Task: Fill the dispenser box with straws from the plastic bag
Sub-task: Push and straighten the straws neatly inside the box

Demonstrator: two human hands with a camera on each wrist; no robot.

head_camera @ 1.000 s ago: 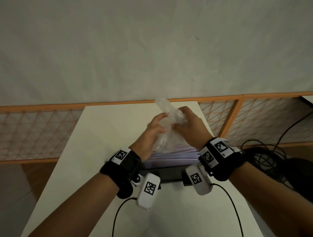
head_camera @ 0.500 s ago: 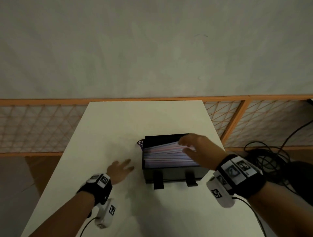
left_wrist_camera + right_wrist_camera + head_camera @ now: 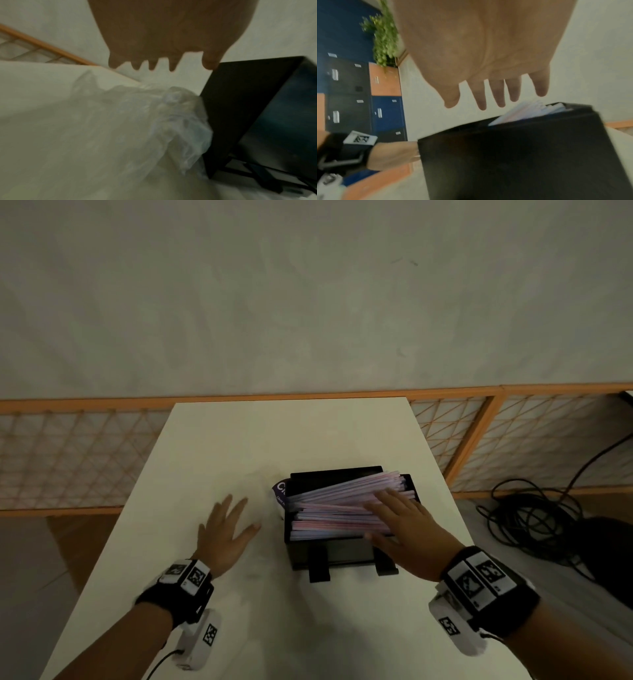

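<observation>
A black dispenser box [image 3: 342, 554] stands on the white table [image 3: 239, 440], heaped with pink and white paper-wrapped straws [image 3: 329, 508] that lie slanted above its rim. My right hand [image 3: 394, 515] lies flat on the right part of the straws, fingers straight. Left of the box my left hand [image 3: 227, 525] hovers low over the table with fingers spread, holding nothing. In the left wrist view the crumpled clear plastic bag [image 3: 154, 121] lies on the table against the box's left side [image 3: 240, 108]. The right wrist view shows straw ends [image 3: 530, 112] poking above the box [image 3: 522, 155].
A purple printed label [image 3: 280, 491] peeks out at the box's back left corner. An orange-framed mesh fence [image 3: 68, 457] runs behind the table. Black cables [image 3: 534, 518] lie coiled on the floor to the right.
Both hands held the plastic bag above the box a second ago. The bag now lies on the table, the left hand has moved left, and the right hand has come down on the straws.
</observation>
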